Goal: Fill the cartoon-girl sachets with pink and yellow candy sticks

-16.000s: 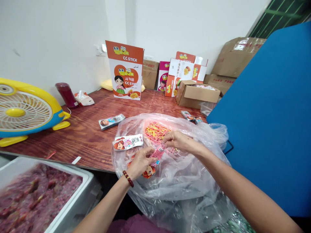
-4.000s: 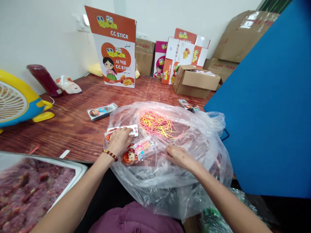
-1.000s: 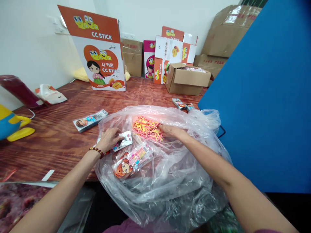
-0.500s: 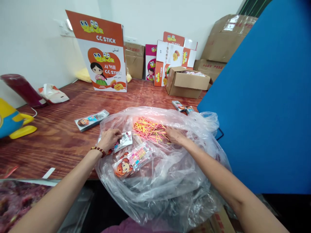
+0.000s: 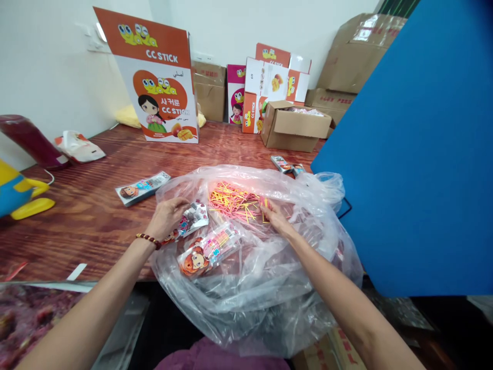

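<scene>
Both bare forearms reach forward from the lower edge of the view and draw closer together toward the hands. The left hand [image 5: 166, 216] lies palm down, wrist slightly bent, with a dark bead bracelet [image 5: 147, 239] around the wrist; its fingers [image 5: 181, 204] curl closed around a thin flat piece, thumb under. The right hand [image 5: 274, 217], level with the left and well apart from it, points forward, fingertips [image 5: 264, 207] pressed together in a light pinch.

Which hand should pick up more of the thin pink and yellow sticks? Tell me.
Right, probably. The right hand already touches the edge of the loose pile of thin pink and yellow sticks in the clear plastic bag; the left hand is occupied holding a flat printed cartoon pouch.
</scene>
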Demonstrator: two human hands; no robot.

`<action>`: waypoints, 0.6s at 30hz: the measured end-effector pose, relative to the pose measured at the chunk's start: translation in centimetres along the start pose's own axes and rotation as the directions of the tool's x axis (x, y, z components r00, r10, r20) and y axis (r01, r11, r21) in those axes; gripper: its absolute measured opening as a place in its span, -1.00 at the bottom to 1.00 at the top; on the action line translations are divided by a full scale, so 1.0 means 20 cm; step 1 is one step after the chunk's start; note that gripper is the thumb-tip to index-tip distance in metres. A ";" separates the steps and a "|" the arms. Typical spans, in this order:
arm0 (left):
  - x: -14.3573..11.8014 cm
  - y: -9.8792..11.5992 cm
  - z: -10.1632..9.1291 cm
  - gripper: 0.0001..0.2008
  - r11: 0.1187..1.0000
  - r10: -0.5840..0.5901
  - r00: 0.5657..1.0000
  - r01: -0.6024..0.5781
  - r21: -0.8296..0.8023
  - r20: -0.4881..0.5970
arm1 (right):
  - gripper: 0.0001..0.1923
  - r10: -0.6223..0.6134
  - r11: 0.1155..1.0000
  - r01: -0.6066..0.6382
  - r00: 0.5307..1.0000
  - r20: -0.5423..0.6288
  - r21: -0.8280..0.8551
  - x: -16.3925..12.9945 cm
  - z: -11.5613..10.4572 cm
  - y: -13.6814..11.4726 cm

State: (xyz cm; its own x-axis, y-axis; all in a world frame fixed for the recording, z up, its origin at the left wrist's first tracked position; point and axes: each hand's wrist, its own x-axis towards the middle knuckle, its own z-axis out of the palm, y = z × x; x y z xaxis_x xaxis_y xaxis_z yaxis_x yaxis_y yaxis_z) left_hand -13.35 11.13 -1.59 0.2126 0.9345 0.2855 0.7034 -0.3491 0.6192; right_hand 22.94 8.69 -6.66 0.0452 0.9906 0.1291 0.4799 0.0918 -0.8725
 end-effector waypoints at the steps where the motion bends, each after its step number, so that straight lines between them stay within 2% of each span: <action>1: -0.01 0.02 -0.01 -0.74 0.996 -0.035 0.999 0.034 -0.086 -0.017 | -0.60 0.009 0.999 -0.009 1.000 0.002 0.041 -0.02 0.01 0.01; 3: -0.03 0.05 -0.03 -0.75 0.959 -0.107 0.993 0.091 -0.268 -0.043 | -0.65 0.054 0.989 -0.056 0.998 0.024 0.135 -0.04 0.03 0.01; 5: -0.04 0.09 -0.04 -0.74 0.884 -0.183 0.980 0.130 -0.448 -0.077 | -0.70 0.115 0.968 -0.125 0.992 0.058 0.219 -0.03 0.04 0.00; 7: -0.05 0.14 -0.05 -0.71 0.779 -0.274 0.956 0.158 -0.607 -0.102 | -0.72 0.153 0.956 -0.164 0.986 0.062 0.241 -0.02 0.03 -0.02; 10: -0.08 0.21 -0.06 -0.68 0.573 -0.391 0.919 0.199 -0.795 -0.052 | -0.71 0.132 0.969 -0.127 0.991 -0.007 0.213 -0.01 0.01 -0.05; 14: -0.14 0.31 -0.05 -0.73 0.355 -0.429 0.902 0.223 -0.908 0.054 | -0.66 0.065 0.964 -0.051 0.997 -0.047 0.263 -0.05 0.02 -0.06; 18: -0.22 0.40 -0.03 -0.81 0.254 -0.424 0.893 0.274 -0.928 0.147 | -0.68 0.061 0.969 -0.041 0.995 -0.078 0.244 -0.09 0.07 -0.01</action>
State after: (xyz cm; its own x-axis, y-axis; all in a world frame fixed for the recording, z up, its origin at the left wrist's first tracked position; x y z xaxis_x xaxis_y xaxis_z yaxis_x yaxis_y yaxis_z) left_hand -9.04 4.24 2.45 -0.0086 0.9933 -0.1156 -0.3922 0.1030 0.9141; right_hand 21.57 7.08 -7.27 0.1426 0.9835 0.1115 0.2497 0.0733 -0.9656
